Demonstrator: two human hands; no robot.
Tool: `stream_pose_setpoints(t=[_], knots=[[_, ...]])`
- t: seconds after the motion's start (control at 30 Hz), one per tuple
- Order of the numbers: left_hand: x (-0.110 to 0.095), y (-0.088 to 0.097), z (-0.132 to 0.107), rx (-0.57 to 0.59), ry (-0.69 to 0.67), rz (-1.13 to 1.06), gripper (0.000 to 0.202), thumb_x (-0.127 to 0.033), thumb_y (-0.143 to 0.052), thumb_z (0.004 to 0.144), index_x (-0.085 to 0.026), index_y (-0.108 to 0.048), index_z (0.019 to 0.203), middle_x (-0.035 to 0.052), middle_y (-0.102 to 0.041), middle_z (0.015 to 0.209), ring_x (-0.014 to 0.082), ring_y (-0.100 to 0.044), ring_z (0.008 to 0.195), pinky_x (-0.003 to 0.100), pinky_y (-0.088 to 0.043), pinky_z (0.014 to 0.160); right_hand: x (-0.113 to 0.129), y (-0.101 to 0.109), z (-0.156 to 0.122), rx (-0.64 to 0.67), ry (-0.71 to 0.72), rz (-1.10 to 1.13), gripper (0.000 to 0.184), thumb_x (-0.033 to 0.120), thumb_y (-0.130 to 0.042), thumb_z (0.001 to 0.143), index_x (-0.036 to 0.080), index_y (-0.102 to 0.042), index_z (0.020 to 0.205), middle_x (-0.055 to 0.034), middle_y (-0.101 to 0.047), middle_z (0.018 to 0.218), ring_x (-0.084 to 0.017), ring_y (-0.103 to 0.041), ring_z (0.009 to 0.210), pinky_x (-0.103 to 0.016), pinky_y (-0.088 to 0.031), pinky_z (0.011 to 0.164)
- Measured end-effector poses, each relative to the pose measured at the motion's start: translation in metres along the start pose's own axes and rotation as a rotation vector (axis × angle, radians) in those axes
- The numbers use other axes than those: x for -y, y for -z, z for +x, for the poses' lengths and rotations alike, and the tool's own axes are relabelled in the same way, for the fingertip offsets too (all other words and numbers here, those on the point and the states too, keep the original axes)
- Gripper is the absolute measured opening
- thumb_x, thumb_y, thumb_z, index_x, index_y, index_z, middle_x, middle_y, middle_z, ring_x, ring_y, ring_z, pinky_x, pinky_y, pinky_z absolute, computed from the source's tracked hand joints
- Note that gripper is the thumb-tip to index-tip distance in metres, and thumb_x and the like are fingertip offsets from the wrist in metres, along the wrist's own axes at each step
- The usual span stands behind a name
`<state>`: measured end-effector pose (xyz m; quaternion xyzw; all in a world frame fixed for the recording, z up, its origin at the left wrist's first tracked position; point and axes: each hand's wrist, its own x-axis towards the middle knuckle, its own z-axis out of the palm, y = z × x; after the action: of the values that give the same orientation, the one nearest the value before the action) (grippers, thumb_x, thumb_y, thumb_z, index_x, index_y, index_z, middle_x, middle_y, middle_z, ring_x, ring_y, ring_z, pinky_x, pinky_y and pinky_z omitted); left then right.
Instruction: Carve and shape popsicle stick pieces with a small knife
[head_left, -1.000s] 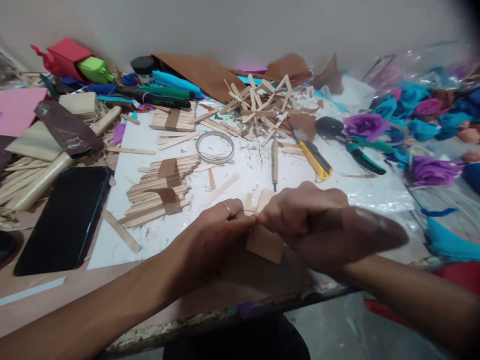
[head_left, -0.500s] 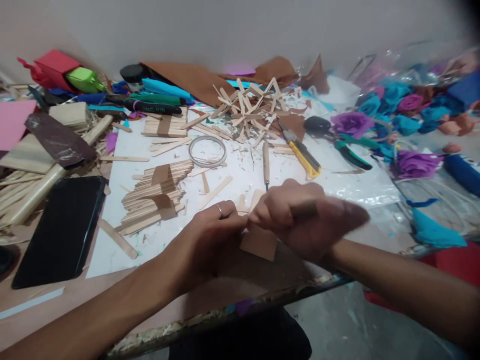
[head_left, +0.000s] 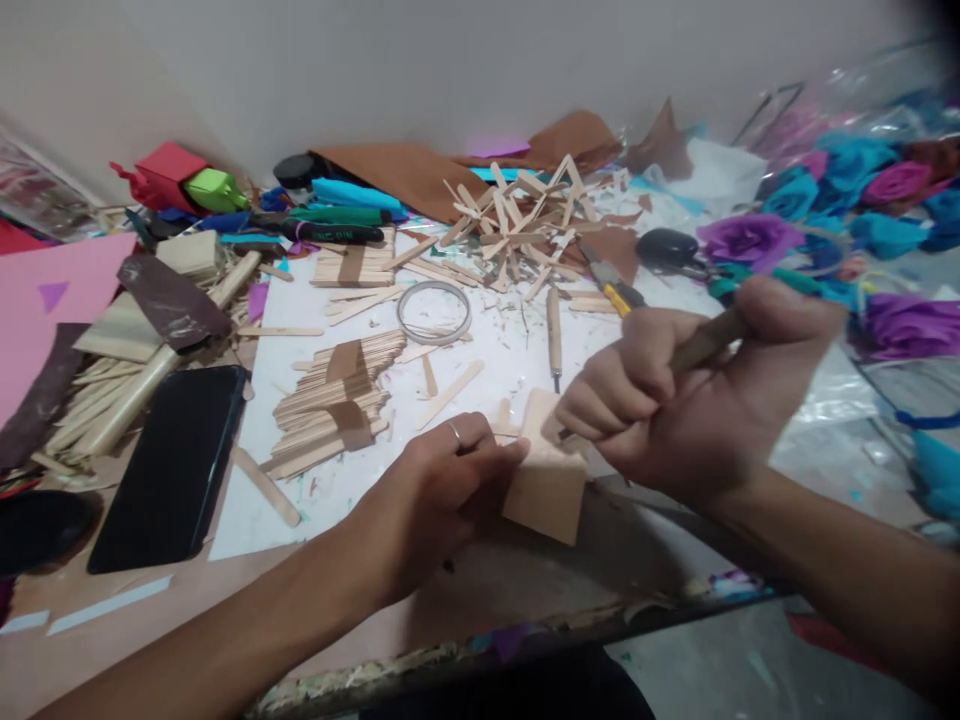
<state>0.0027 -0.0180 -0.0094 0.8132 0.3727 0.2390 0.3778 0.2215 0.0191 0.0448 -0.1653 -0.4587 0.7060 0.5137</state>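
Observation:
My left hand (head_left: 442, 490), with a ring on one finger, pinches the edge of a small flat panel of joined wooden sticks (head_left: 547, 485) near the table's front edge. My right hand (head_left: 690, 400) is closed in a fist round a wooden-handled tool (head_left: 705, 340), whose tip points down at the panel's top edge. A bundle of craft sticks (head_left: 334, 395) bound with brown paper lies just left of my left hand.
A black phone (head_left: 176, 460) lies at the left. A tape ring (head_left: 433, 312), a loose awl (head_left: 553, 335), a yellow cutter (head_left: 616, 297), pliers (head_left: 679, 255) and a heap of glued stick shapes (head_left: 517, 220) sit behind. Paper flowers (head_left: 825, 220) fill the right.
My right hand has lifted and tilted, so the tool's handle now shows. The panel is more exposed. The view has shifted slightly to the left.

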Motion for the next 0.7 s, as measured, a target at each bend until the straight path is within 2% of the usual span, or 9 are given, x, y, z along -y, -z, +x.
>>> stream_pose_setpoints(t=[0.1,0.2,0.3,0.37,0.43,0.5,0.6,0.7], knots=[[-0.001,0.001,0.0,0.028,0.077,-0.055,0.018,-0.028,-0.054,0.107,-0.02,-0.069,0.103,-0.0011,-0.053,0.082,0.0091,-0.05,0.067,0.023,-0.038,0.058,-0.008,-0.004,0.001,-0.124,-0.037,-0.01,0.061,0.065,-0.062,0.088,0.022,-0.039,0.052,0.0069,-0.027,0.041,-0.008,-0.02,0.038,-0.028,-0.024,0.041],[-0.003,0.003,0.001,0.045,0.043,-0.068,0.018,-0.027,-0.054,0.106,-0.021,-0.071,0.105,-0.0007,-0.052,0.083,0.0097,-0.05,0.068,0.023,-0.037,0.058,-0.011,-0.01,-0.002,-0.212,-0.073,-0.032,0.061,0.06,-0.069,0.087,0.022,-0.038,0.051,0.0068,-0.028,0.043,-0.009,-0.02,0.041,-0.03,-0.024,0.046],[-0.005,0.004,0.003,0.016,0.0,-0.05,0.018,-0.021,-0.055,0.105,-0.023,-0.072,0.107,-0.0006,-0.05,0.083,0.0102,-0.048,0.069,0.025,-0.034,0.058,-0.01,-0.011,-0.003,-0.142,-0.031,-0.021,0.06,0.064,-0.064,0.088,0.022,-0.04,0.052,0.0063,-0.029,0.043,-0.009,-0.021,0.041,-0.03,-0.025,0.045],[-0.006,0.003,0.003,-0.002,0.003,-0.056,0.016,-0.021,-0.056,0.104,-0.022,-0.071,0.107,-0.0007,-0.049,0.081,0.0106,-0.047,0.068,0.025,-0.033,0.058,-0.009,-0.012,-0.004,-0.117,-0.056,-0.021,0.061,0.063,-0.063,0.089,0.021,-0.04,0.051,0.0058,-0.029,0.042,-0.009,-0.022,0.041,-0.03,-0.026,0.046],[-0.007,0.001,0.002,0.001,0.045,-0.107,0.012,-0.025,-0.059,0.103,-0.021,-0.07,0.103,-0.0004,-0.05,0.08,0.0114,-0.048,0.068,0.026,-0.034,0.057,-0.006,-0.013,-0.005,-0.123,-0.118,-0.051,0.061,0.061,-0.067,0.088,0.021,-0.04,0.05,0.0052,-0.029,0.042,-0.01,-0.026,0.042,-0.031,-0.029,0.048],[-0.007,-0.003,0.002,-0.007,0.117,-0.211,0.017,-0.032,-0.058,0.104,-0.019,-0.067,0.097,-0.0003,-0.052,0.078,0.0119,-0.048,0.066,0.026,-0.035,0.056,-0.003,-0.014,-0.007,-0.134,-0.15,-0.111,0.061,0.059,-0.073,0.085,0.021,-0.041,0.049,0.0044,-0.031,0.044,-0.011,-0.03,0.044,-0.032,-0.032,0.051],[-0.003,-0.009,0.003,-0.061,0.164,-0.316,0.023,-0.036,-0.055,0.105,-0.02,-0.064,0.091,-0.0007,-0.052,0.075,0.0114,-0.047,0.063,0.026,-0.035,0.054,-0.003,-0.015,-0.013,-0.138,-0.108,-0.173,0.064,0.06,-0.074,0.085,0.02,-0.039,0.048,0.0036,-0.031,0.046,-0.011,-0.03,0.046,-0.033,-0.032,0.051],[0.004,-0.011,0.003,-0.04,0.099,-0.28,0.012,-0.032,-0.065,0.097,-0.02,-0.068,0.094,0.0004,-0.056,0.081,0.0112,-0.05,0.067,0.026,-0.037,0.056,-0.007,-0.014,-0.017,-0.139,-0.059,-0.181,0.067,0.063,-0.07,0.087,0.02,-0.038,0.047,0.0033,-0.029,0.047,-0.011,-0.029,0.045,-0.032,-0.03,0.05]])
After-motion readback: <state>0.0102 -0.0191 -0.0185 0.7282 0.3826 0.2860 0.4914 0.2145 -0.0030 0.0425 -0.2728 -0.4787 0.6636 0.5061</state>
